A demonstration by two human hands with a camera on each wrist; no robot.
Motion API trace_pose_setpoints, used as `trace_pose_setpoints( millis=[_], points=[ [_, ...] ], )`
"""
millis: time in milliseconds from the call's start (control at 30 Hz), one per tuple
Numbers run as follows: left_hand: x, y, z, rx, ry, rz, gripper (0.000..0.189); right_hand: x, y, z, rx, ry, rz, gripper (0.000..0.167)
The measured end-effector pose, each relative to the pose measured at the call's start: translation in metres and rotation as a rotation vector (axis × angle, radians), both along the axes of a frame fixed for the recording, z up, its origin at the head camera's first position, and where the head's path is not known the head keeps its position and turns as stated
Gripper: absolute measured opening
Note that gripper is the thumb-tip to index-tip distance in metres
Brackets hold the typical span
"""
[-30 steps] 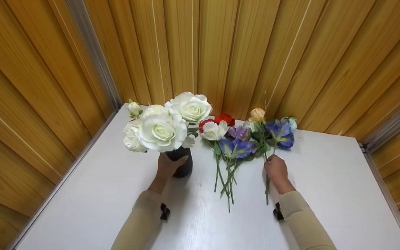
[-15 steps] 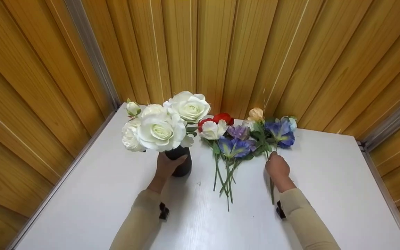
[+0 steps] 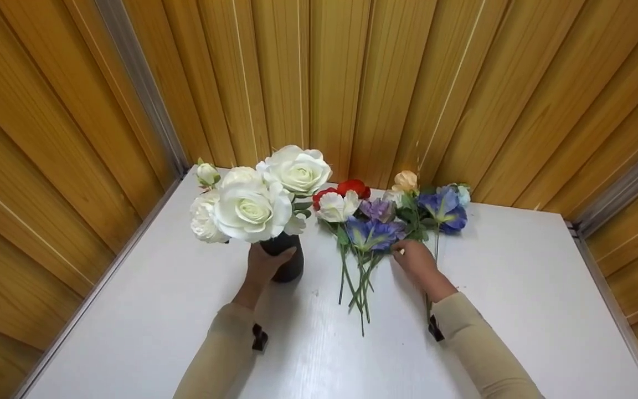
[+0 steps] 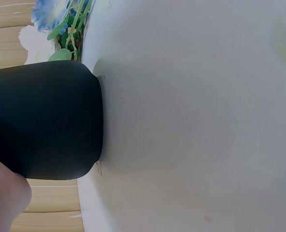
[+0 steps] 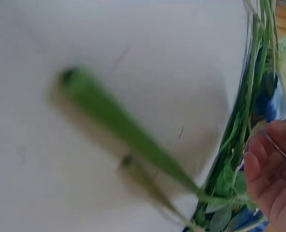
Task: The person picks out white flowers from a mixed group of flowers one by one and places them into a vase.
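L hand (image 3: 262, 265) grips upright black vase (image 3: 290, 265); R hand (image 3: 420, 262) by blue flower (image 3: 369, 236), grip unclear; R-wrist view alone shows stem end (image 5: 85, 89) close-up.

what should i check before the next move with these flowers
1. Left grip on the dark vase: ok, thumb across its side
2. Vase upright, base on the table: ok
3. White roses standing in the vase: ok
4. Right grip holding a stem: cannot tell, its fingertips hide this
5. Loose stems untangled: not ok, several cross below the front blue flower
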State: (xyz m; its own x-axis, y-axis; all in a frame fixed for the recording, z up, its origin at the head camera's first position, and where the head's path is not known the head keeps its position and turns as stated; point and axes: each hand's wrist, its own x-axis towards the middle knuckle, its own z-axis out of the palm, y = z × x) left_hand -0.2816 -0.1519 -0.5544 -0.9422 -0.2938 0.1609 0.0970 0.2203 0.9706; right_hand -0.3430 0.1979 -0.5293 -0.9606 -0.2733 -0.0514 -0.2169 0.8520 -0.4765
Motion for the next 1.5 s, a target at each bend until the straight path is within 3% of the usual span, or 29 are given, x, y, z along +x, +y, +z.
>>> trace_pose_setpoints(
  millis=[133, 233, 400, 500, 867, 1100, 1200, 1500],
  points=[
    [-0.002, 0.001, -0.002, 0.017, -0.012, 0.004, 0.088, -0.003, -0.014, -0.006, 0.031, 0.013, 0.076, 0.028],
    [-0.003, 0.001, -0.003, 0.008, -0.01, 0.007, 0.087, -0.004, -0.021, -0.011, 0.047, 0.026, 0.084, 0.022],
    [-0.003, 0.0, -0.003, -0.001, 0.009, 0.006, 0.088, -0.009, -0.031, -0.014, 0.008, -0.018, -0.042, 0.046],
    [-0.003, -0.001, -0.003, -0.015, 0.021, 0.002, 0.09, -0.012, -0.035, -0.014, -0.042, -0.088, -0.116, 0.05],
    [-0.003, 0.0, -0.004, -0.023, 0.004, 0.018, 0.09, -0.013, -0.03, -0.007, -0.394, -0.225, -0.282, 0.022],
    [-0.002, 0.0, -0.004, -0.025, 0.022, 0.018, 0.087, -0.016, -0.025, -0.003, -0.774, -0.601, -0.441, 0.007],
    [-0.002, 0.0, -0.004, -0.019, 0.028, 0.016, 0.087, -0.018, -0.023, -0.002, -0.901, -0.692, -0.5, 0.009],
    [-0.006, 0.0, -0.006, 0.019, 0.001, 0.008, 0.088, -0.021, -0.021, -0.003, -0.928, -0.734, -0.468, 0.023]
  ],
)
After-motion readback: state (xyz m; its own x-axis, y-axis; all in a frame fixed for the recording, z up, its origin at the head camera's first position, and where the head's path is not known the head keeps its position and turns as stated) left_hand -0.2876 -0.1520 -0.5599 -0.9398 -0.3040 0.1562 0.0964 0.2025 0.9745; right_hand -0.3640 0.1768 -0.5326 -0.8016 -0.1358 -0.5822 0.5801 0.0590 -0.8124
